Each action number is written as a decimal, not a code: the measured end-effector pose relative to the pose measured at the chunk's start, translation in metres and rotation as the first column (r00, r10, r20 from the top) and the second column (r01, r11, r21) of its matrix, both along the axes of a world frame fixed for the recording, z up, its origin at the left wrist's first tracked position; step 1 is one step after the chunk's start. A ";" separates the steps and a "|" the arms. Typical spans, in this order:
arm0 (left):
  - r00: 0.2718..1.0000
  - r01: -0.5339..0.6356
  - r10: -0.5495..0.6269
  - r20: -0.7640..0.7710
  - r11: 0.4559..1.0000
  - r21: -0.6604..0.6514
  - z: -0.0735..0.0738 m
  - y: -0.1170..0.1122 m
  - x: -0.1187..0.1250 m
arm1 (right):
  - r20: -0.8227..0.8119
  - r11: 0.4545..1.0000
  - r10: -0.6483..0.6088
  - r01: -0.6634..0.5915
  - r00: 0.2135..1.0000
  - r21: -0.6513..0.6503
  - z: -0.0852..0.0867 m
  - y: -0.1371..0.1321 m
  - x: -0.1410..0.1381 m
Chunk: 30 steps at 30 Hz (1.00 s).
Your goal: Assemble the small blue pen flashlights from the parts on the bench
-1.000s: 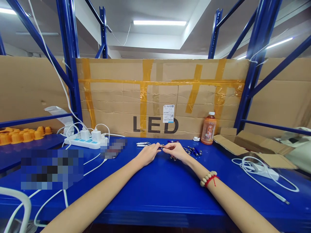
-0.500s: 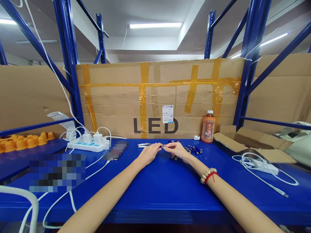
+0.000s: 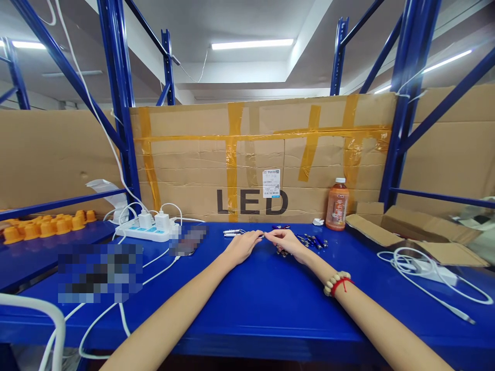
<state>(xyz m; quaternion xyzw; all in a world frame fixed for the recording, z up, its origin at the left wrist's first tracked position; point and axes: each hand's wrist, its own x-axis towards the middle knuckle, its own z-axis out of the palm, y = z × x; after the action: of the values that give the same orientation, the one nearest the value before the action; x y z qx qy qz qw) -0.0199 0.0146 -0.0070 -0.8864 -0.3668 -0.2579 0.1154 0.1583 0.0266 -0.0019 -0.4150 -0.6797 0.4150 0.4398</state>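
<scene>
Both my arms stretch out over the blue table (image 3: 255,304). My left hand (image 3: 243,246) and my right hand (image 3: 288,241) meet fingertip to fingertip near the far side, both pinched on a small slim metal piece (image 3: 265,236) that is too small to name. Several small silver and dark blue parts (image 3: 311,240) lie just right of my right hand, and two silver ones (image 3: 232,232) lie behind my left hand. A bead bracelet with a red string (image 3: 335,282) is on my right wrist.
A taped cardboard sheet marked LED (image 3: 253,159) walls the back. An orange drink bottle (image 3: 337,204) stands at the back right, beside open cardboard boxes (image 3: 417,232). A white power strip (image 3: 146,233) with chargers and cables sits left, a white cable coil (image 3: 421,263) right, and orange caps (image 3: 42,226) far left.
The view has shifted a little; my hands stay together at the same spot, still pinched on the small piece.
</scene>
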 end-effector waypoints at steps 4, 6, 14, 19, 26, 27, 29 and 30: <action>1.000 -0.001 0.001 -0.004 1.000 0.004 0.000 0.000 0.000 | 0.000 1.000 -0.015 0.015 1.000 0.009 -0.001 0.001 0.000; 1.000 0.007 -0.007 -0.002 1.000 -0.005 0.001 -0.002 0.000 | 0.000 1.000 -0.011 0.011 1.000 0.009 -0.001 0.001 0.000; 1.000 0.005 -0.005 -0.010 1.000 -0.009 0.003 -0.005 0.001 | -0.033 1.000 -0.010 0.010 0.999 0.019 0.000 0.000 0.000; 0.999 -0.018 0.017 -0.027 1.000 -0.022 0.004 -0.005 0.001 | -0.032 1.000 -0.026 0.026 0.999 -0.002 0.001 0.000 0.000; 0.999 -0.024 0.023 -0.033 0.999 -0.030 0.003 -0.004 0.001 | -0.033 1.000 -0.016 0.016 0.999 0.003 0.000 0.002 0.000; 0.999 -0.028 0.027 -0.033 0.999 -0.031 0.002 -0.004 0.001 | -0.031 1.000 -0.020 0.020 0.999 0.004 0.000 0.001 0.000; 0.999 -0.028 0.027 -0.032 0.999 -0.034 0.002 -0.004 0.001 | -0.031 1.000 -0.022 0.022 0.999 0.005 0.000 0.001 0.000; 0.999 -0.024 0.023 -0.033 0.999 -0.035 0.003 -0.005 0.001 | -0.032 1.000 -0.022 0.022 0.999 0.004 0.000 0.000 0.000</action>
<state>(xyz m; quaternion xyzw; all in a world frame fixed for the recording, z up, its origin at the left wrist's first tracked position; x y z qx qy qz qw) -0.0191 0.0100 -0.0043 -0.8879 -0.3800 -0.2355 0.1087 0.1583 0.0269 -0.0023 -0.4148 -0.6688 0.4153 0.4562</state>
